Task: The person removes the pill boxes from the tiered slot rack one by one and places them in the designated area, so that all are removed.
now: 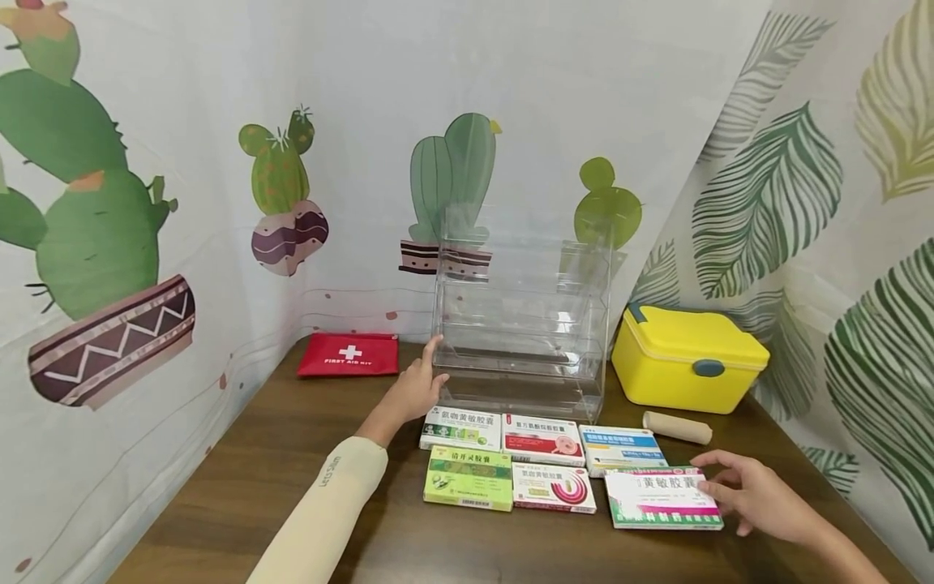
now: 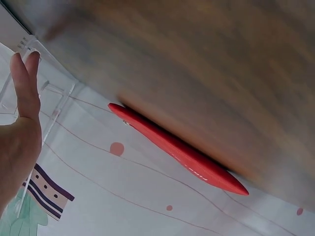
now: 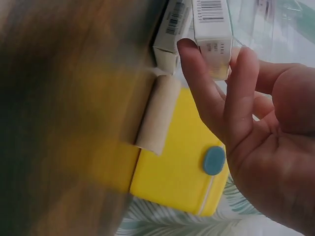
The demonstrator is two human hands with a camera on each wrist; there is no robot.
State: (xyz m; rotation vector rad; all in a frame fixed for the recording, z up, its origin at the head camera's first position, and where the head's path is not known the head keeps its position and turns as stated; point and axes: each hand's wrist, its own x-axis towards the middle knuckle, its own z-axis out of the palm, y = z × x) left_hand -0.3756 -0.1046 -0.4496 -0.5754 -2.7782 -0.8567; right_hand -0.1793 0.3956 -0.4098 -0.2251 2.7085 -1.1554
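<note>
My left hand (image 1: 416, 389) is at the left side of a clear stepped display rack (image 1: 525, 332), fingers extended along its edge; the left wrist view shows these straight fingers (image 2: 28, 81) against the clear plastic. With thumb and fingers, my right hand (image 1: 759, 495) pinches the right end of a white, green and magenta medicine box (image 1: 657, 503). Its barcoded end (image 3: 212, 29) shows between the fingers in the right wrist view. Beside it lie a green box (image 1: 467, 483), a white box with pink arcs (image 1: 547, 489), and behind these a green-white box (image 1: 460, 430), a red-white box (image 1: 543, 442) and a blue-white box (image 1: 620, 442).
A red first aid pouch (image 1: 349, 355) lies at the back left of the wooden table (image 1: 241, 470). On the right stands a yellow case (image 1: 686, 357) with a grey-blue latch, and a beige roll (image 1: 677, 427) lies in front of it. Printed curtains hang behind and on both sides.
</note>
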